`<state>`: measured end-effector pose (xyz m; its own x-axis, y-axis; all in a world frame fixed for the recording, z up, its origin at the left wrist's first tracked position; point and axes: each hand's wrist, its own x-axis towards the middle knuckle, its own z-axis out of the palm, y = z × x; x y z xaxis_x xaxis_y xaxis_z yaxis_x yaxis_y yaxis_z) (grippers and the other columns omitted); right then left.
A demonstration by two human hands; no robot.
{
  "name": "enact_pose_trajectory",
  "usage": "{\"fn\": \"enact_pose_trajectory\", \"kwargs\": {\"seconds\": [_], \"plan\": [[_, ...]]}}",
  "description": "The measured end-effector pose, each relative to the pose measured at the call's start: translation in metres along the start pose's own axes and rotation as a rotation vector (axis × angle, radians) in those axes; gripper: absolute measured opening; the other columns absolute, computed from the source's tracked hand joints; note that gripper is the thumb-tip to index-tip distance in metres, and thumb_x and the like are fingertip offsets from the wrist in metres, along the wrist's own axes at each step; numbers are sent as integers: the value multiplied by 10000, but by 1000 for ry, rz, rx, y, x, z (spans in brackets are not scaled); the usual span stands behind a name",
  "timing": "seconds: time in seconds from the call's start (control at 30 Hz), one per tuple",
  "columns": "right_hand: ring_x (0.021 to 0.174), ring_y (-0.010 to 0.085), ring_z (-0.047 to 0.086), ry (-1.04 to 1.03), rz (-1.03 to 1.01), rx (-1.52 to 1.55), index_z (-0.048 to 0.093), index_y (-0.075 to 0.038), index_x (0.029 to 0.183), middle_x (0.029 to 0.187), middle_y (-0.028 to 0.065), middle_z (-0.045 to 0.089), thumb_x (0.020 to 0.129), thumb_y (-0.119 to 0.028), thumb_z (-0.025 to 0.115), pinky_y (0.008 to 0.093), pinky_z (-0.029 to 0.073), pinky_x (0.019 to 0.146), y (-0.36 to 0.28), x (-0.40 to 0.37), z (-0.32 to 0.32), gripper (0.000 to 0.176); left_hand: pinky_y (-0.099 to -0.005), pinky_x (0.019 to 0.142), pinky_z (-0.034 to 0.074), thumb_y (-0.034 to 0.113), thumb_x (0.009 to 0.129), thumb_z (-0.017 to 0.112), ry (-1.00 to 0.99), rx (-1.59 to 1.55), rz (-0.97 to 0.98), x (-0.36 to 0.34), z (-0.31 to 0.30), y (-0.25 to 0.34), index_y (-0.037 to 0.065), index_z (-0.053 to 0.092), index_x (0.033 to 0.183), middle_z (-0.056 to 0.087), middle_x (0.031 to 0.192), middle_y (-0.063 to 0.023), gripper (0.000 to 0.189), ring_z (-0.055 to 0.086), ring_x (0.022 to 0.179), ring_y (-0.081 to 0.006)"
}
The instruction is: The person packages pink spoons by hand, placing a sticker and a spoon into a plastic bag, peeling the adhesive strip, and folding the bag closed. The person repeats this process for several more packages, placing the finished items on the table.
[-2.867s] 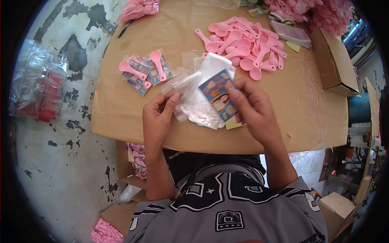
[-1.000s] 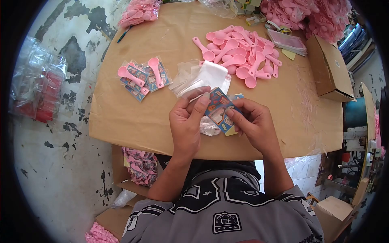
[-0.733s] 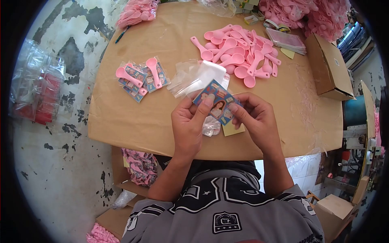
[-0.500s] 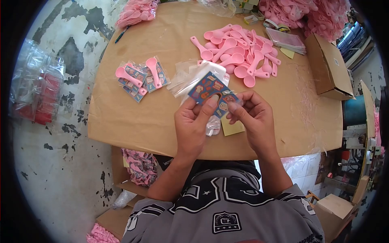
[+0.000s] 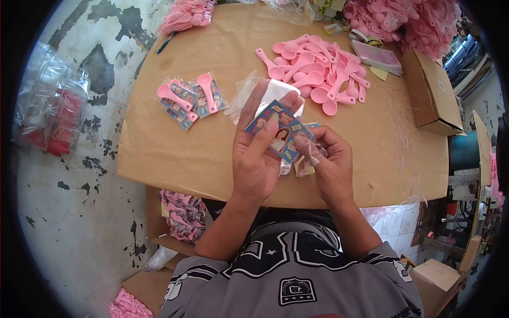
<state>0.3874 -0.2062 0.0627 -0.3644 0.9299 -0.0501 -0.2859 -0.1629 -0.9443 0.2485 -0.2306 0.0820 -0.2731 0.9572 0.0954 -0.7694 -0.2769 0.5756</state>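
My left hand [image 5: 259,153] holds a blue printed card [image 5: 279,131] between its thumb and fingers, with its other fingers stretched up behind the card. My right hand [image 5: 331,164] pinches the card's right corner together with a crumpled clear plastic bag [image 5: 309,158]. Beneath the hands lie white and clear plastic bags [image 5: 241,99], partly hidden. A heap of pink spoons [image 5: 315,71] rests beyond my hands. To the left, several cards in clear bags [image 5: 183,120] lie with pink spoons on them.
A brown cardboard box [image 5: 435,95] stands at the table's right edge. Bagged pink spoons [image 5: 185,15] lie at the far left, with larger bags [image 5: 405,24] at the far right. A stack of clear bags [image 5: 377,57] and tape rolls [image 5: 358,36] sit near them.
The left fingers have spread upward and the card now shows more of its face. My right hand has come lower, and crumpled plastic now shows at its fingers.
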Motion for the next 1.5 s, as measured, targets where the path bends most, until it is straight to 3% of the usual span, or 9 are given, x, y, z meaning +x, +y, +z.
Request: {"fn": "enact_pose_trajectory", "kwargs": {"seconds": [0.17, 0.27, 0.4, 0.6, 0.73, 0.83, 0.97, 1.27, 1.5], "plan": [[700, 58, 620, 5, 23, 24, 662, -3, 1043, 840, 18, 673, 992, -123, 732, 223, 481, 562, -4, -7, 7, 148, -492, 1137, 497, 98, 1066, 523, -66, -150, 1, 4, -9, -5, 176, 285, 1628, 632, 1345, -197, 615, 638, 1258, -289], [697, 54, 602, 9, 21, -40, 634, -22, 997, 843, 11, 654, 987, -118, 739, 220, 465, 560, -6, -7, 9, 143, -414, 993, 573, 80, 1081, 519, -103, -228, 28, 4, -16, -8, 138, 354, 1595, 675, 1215, -171, 543, 682, 1131, -256], [732, 49, 579, 48, 33, -4, 568, -55, 929, 867, -8, 614, 973, -106, 756, 220, 465, 574, 3, -5, 9, 200, -401, 973, 576, 158, 1089, 539, -84, -187, -23, 2, -11, -13, 118, 307, 1605, 632, 1057, -80, 567, 658, 989, -177], [762, 87, 560, 198, -269, -375, 615, -57, 1006, 889, 4, 575, 865, -25, 821, 252, 480, 604, 2, -3, 17, 251, -358, 890, 570, 262, 1116, 530, -10, -116, -69, -2, -15, -14, 63, 418, 1520, 601, 986, -31, 463, 619, 903, -132], [742, 206, 601, 0, -799, -814, 761, -122, 1189, 877, 51, 575, 796, 8, 823, 324, 504, 633, -8, -3, 0, 418, -309, 846, 536, 269, 1095, 590, 134, -175, -91, 3, -16, -12, 65, 488, 1432, 605, 940, -18, 406, 602, 855, -112], [754, 196, 618, -188, -743, -902, 770, -102, 1128, 887, 53, 602, 797, 20, 818, 322, 510, 639, -22, -5, -20, 356, -322, 858, 540, 276, 1088, 607, 175, -237, -75, 11, -37, -4, 64, 522, 1380, 607, 902, -7, 371, 600, 814, -107], [752, 193, 632, 99, -330, -923, 726, -43, 1093, 869, 77, 672, 929, -146, 771, 312, 502, 639, -61, 23, -48, 199, -321, 868, 542, 279, 1082, 619, 263, -187, 58, 18, -50, 15, 67, 548, 1334, 621, 894, -9, 337, 614, 808, -111], [783, 296, 697, 181, -131, -1360, 687, -2, 985, 830, 146, 707, 937, -462, 720, 448, 518, 723, -34, 113, -96, 463, -339, 933, 536, 369, 1062, 639, 198, -148, 119, 5, -27, 9, 56, 570, 1336, 622, 962, -37, 421, 604, 868, -133], [699, 164, 651, 194, -247, -1132, 723, 11, 1031, 796, 116, 710, 939, -164, 747, 339, 496, 650, -56, 82, -110, 199, -382, 1004, 524, 448, 1063, 608, 233, -142, 238, 13, -51, 20, 76, 554, 1356, 629, 1023, -32, 477, 616, 946, -148]]}}
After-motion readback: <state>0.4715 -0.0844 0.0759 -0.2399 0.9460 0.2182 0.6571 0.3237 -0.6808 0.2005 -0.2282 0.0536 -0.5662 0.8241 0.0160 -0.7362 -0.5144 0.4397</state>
